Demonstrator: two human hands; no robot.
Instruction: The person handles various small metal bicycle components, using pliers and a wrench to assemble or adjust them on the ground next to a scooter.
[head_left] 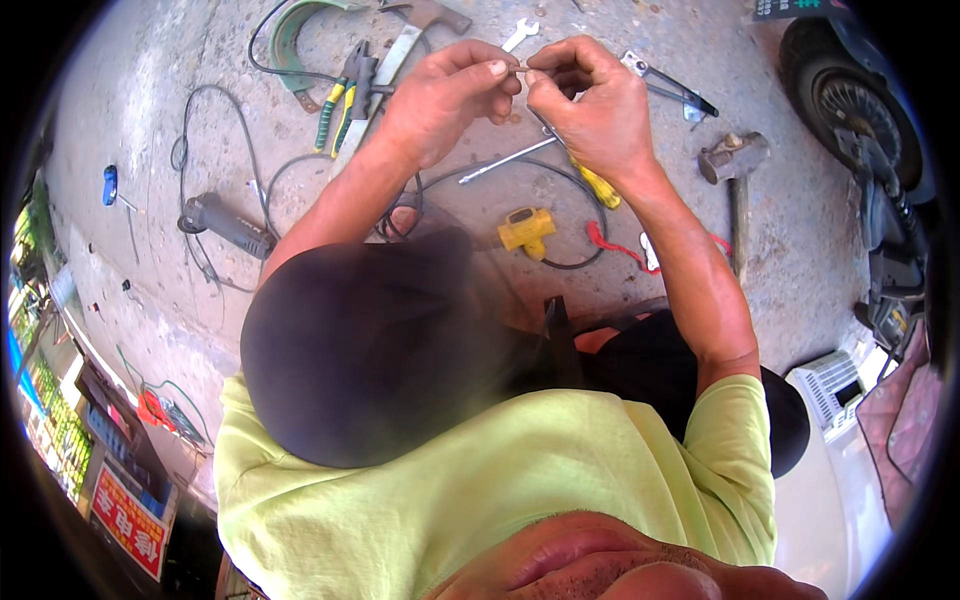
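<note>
Past the near left corner of the concrete floor (150, 310), I see a red sign (130, 520) bearing big white characters and smaller lines; at the far right, a dark panel (790, 8) beside a wheel (850, 105) shows green-and-white print.

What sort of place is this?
Probably a small repair spot, perhaps open-air: a hammer and an open-ended wrench lie on the concrete ground, with a motorbike or scooter wheel at the right.

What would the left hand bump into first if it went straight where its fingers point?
Probably the right hand, just ahead of the left hand, with a small thin piece between them, though depth is unclear.
</note>
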